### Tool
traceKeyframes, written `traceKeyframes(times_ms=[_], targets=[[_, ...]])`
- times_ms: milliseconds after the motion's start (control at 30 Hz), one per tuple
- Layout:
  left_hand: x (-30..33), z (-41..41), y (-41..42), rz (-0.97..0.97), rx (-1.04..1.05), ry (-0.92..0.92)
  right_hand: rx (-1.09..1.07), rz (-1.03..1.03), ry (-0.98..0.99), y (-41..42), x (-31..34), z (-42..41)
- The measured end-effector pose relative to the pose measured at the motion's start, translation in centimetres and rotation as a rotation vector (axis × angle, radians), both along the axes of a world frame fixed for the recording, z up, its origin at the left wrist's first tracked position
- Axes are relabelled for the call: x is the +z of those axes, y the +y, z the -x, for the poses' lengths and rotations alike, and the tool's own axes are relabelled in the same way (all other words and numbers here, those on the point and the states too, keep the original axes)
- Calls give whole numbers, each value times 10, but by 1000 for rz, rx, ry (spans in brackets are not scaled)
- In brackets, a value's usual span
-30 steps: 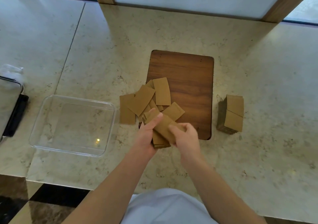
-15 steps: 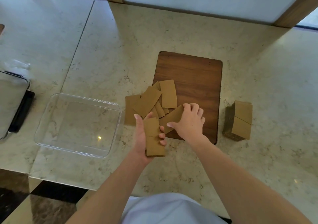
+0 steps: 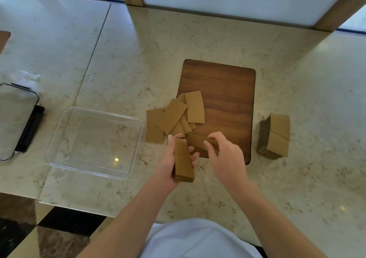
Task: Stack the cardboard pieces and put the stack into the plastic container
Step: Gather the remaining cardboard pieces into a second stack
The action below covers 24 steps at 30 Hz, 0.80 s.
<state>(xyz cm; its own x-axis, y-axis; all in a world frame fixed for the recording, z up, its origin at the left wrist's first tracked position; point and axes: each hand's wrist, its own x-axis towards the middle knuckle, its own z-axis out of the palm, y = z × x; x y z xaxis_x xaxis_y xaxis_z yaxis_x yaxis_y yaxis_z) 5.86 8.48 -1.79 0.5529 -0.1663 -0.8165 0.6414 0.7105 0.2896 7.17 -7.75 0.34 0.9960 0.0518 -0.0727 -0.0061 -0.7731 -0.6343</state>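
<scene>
My left hand (image 3: 170, 165) grips a small stack of brown cardboard pieces (image 3: 183, 161) just off the near left corner of the wooden board (image 3: 223, 91). My right hand (image 3: 225, 156) pinches a single cardboard piece (image 3: 198, 142) lifted off the board, close beside the held stack. Several loose cardboard pieces (image 3: 174, 116) lie fanned over the board's left edge and the counter. The clear plastic container (image 3: 136, 139) sits to the left with nothing in it.
A taller stack of cardboard pieces (image 3: 276, 136) stands on the marble counter right of the board. A clear lid with a dark frame (image 3: 23, 123) lies at the far left. The counter's near edge runs under my forearms.
My right hand laid a piece on the held stack, reached to the board for another, and has now lifted that piece toward the stack. My left hand kept holding the stack.
</scene>
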Motion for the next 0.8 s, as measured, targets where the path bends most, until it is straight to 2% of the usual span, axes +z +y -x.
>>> traceKeyframes(times_ms=[67,133,200,267,333,400,500,633,733,800], targets=[[3,3,-5,-17,1,9,73,51,-135,9,4,18],[7,6,-10,-13,-20,-2,160,127,-179,17,10,33],[12,7,-14,7,-24,-35,264,178,-82,24,19,40],[10,8,-14,-36,-67,-70,304,80,99,25,29,39],[9,10,-14,-90,-106,-57,160,-177,259,23,30,31],[9,12,-13,-75,-62,-9,3,-242,278,21,23,10],[7,9,-10,38,73,32,-122,-160,339,19,4,-36],[1,-3,0,52,90,43,-338,-97,454,29,-28,-103],[1,-10,7,47,95,48,-366,117,479,42,-44,-121],[-3,-15,12,40,89,46,-365,174,464,48,-49,-125]])
